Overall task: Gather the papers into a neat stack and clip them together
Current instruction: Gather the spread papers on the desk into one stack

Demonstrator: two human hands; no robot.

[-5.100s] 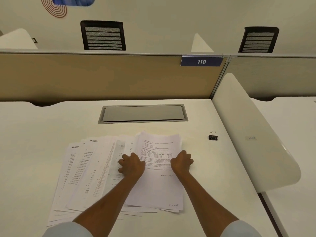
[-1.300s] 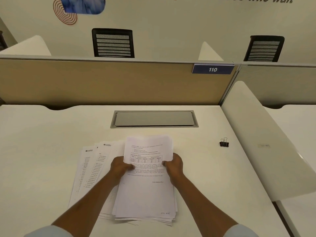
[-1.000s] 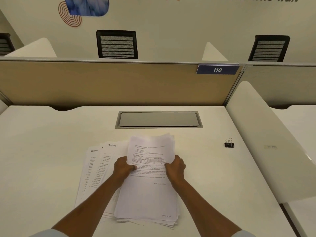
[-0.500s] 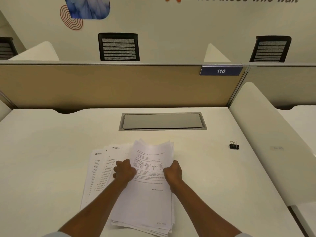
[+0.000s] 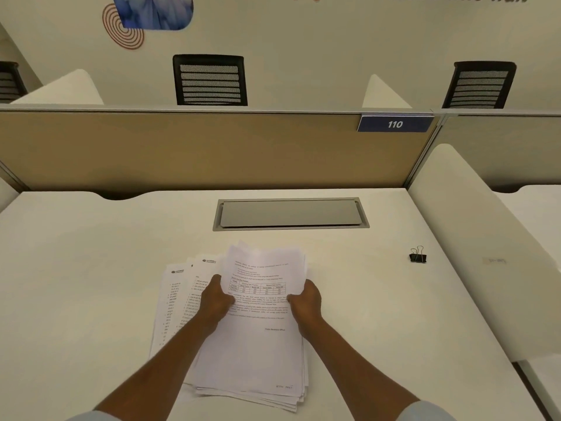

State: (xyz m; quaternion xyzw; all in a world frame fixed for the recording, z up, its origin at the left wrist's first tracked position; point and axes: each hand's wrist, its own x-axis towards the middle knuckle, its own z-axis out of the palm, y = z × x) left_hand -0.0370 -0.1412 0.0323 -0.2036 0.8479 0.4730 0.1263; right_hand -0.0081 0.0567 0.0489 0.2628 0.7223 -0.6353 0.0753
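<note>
A thick stack of printed white papers (image 5: 258, 344) lies on the white desk (image 5: 76, 284) in front of me, its edges uneven. My left hand (image 5: 215, 302) grips the stack's left edge and my right hand (image 5: 305, 302) grips its right edge, the far end slightly raised. A few more sheets (image 5: 176, 299) stick out from under the stack on the left, fanned out. A small black binder clip (image 5: 418, 255) stands alone on the desk to the right, well away from both hands.
A grey cable hatch (image 5: 290, 213) is set into the desk beyond the papers. A tan partition (image 5: 182, 150) with a sign reading 110 (image 5: 394, 124) closes the back. A white curved divider (image 5: 485, 253) borders the right side. Black chairs stand behind the partition.
The spread-out sheets have been drawn rightward into one thicker pile. Both hands went from pressing flat on the top page to gripping the stack's side edges, and its far end has lifted a little.
</note>
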